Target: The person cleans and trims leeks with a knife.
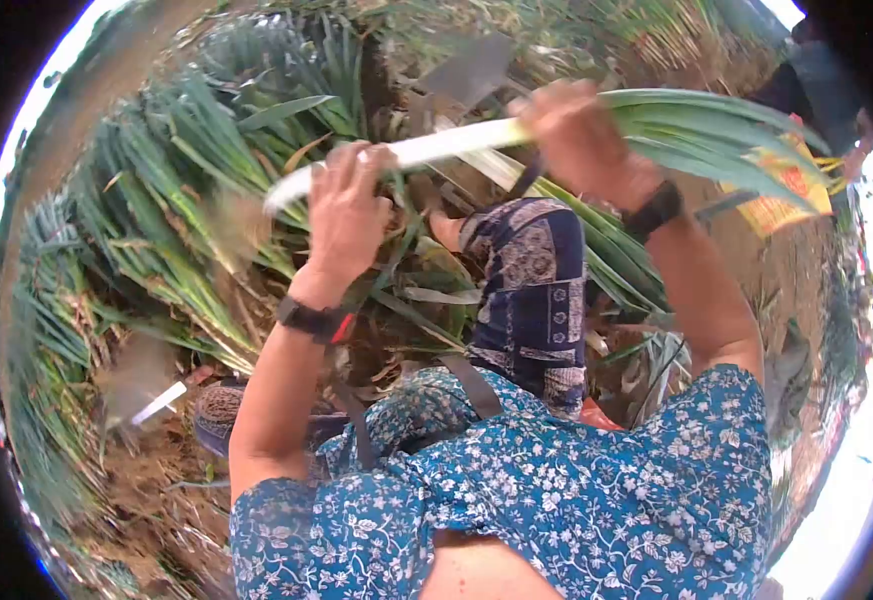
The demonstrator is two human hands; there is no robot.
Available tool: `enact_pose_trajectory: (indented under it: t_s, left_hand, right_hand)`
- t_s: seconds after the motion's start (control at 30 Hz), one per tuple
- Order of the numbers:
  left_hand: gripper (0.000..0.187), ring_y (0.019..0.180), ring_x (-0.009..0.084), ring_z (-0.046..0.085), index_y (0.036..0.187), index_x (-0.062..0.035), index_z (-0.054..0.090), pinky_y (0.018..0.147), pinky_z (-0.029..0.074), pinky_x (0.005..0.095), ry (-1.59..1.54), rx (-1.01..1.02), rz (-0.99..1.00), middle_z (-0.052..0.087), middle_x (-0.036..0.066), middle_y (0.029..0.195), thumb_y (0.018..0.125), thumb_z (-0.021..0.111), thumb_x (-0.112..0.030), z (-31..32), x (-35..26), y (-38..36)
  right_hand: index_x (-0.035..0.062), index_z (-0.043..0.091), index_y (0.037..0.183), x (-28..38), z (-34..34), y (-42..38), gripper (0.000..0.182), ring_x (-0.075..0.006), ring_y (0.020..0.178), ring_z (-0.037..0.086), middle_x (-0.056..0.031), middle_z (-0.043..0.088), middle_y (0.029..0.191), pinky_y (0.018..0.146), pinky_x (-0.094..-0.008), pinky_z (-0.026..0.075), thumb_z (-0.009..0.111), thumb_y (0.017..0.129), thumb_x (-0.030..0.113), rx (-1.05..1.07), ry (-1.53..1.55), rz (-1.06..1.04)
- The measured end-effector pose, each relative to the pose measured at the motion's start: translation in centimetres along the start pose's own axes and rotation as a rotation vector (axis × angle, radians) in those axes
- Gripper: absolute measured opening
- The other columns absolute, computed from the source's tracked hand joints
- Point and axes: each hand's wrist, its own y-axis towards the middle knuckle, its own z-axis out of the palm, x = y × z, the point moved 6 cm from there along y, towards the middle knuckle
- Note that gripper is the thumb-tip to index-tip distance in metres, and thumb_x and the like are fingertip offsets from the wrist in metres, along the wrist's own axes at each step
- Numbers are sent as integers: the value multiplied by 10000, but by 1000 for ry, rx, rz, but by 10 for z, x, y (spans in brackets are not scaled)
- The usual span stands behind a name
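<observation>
A long leek (436,147) is lifted across the front of me, its white stalk to the left and its green leaves fanning out to the right. My left hand (346,205) is closed around the white stalk near the root end. Further right, my right hand (576,140) grips the same leek where white turns to green; this hand is slightly blurred. The root end lies just left of my left hand. Below my right hand, more leek leaves (606,245) lie beside my knee.
Large piles of leeks (166,210) cover the ground at the left. A yellow bag (778,190) with red print is at the right, near another person's hand (864,135). My patterned trouser leg (536,290) is in the middle. A white strip (159,402) lies lower left.
</observation>
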Motion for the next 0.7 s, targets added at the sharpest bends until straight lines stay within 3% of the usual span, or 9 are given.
enact_pose_trajectory:
  t_s: [0.1,0.13,0.23,0.27,0.43,0.57,0.6,0.63,0.7]
  left_hand:
    - [492,1165,316,427,1222,-85,475,989,325,413,-143,21,-78,473,145,1243,745,592,-53,11,20,-13]
    - [414,1050,299,529,1159,-35,525,903,412,358,-228,47,-100,549,168,1130,751,596,-50,26,32,-23]
    - [329,949,177,578,1084,22,571,849,440,284,-552,508,-521,623,113,1019,763,622,-28,48,53,-75]
    - [317,919,144,573,1074,29,573,834,441,269,-582,521,-511,630,97,979,768,624,-34,50,53,-85]
    - [304,888,131,563,1069,38,572,813,440,257,-669,667,-690,626,72,967,784,621,-55,50,57,-116]
    - [314,917,138,553,1072,38,569,826,433,266,-673,638,-708,619,70,976,783,619,-76,32,54,-120]
    - [322,925,139,550,1067,42,566,835,430,270,-656,624,-699,620,78,973,787,612,-109,24,52,-118]
    - [325,925,139,550,1066,44,566,835,430,270,-655,627,-672,619,79,972,788,609,-119,16,49,-114]
    - [332,926,139,551,1063,47,565,835,430,270,-647,615,-627,619,83,968,790,601,-139,-7,47,-107]
  right_hand:
    - [72,599,1024,-82,20,-62,332,-300,835,565,-129,594,842,758,-417,427,476,718,36,35,-67,278]
    - [81,586,985,-102,31,-84,281,-320,848,571,-135,605,875,740,-423,431,443,743,62,71,-31,358]
    - [69,559,965,-119,67,-155,252,-371,912,558,-172,604,961,755,-424,435,398,772,85,216,283,673]
    - [58,552,975,-121,91,-173,258,-386,938,549,-186,599,988,772,-421,435,392,775,83,286,431,784]
    - [53,560,1007,-69,150,-184,343,-373,935,568,-253,576,983,790,-377,442,413,697,63,659,723,829]
    - [58,547,1159,-37,190,-209,475,-360,1069,512,-216,571,1096,913,-370,410,538,689,125,552,734,817]
    - [70,531,1195,-35,210,-218,493,-361,1174,431,-214,483,1248,965,-385,366,585,717,181,662,688,786]
    - [57,506,1226,-32,230,-228,492,-359,1211,393,-204,409,1329,995,-403,334,580,760,195,759,614,461]
    - [43,503,1230,-41,212,-235,479,-343,1194,416,-197,419,1326,1008,-407,319,582,789,214,621,714,801]
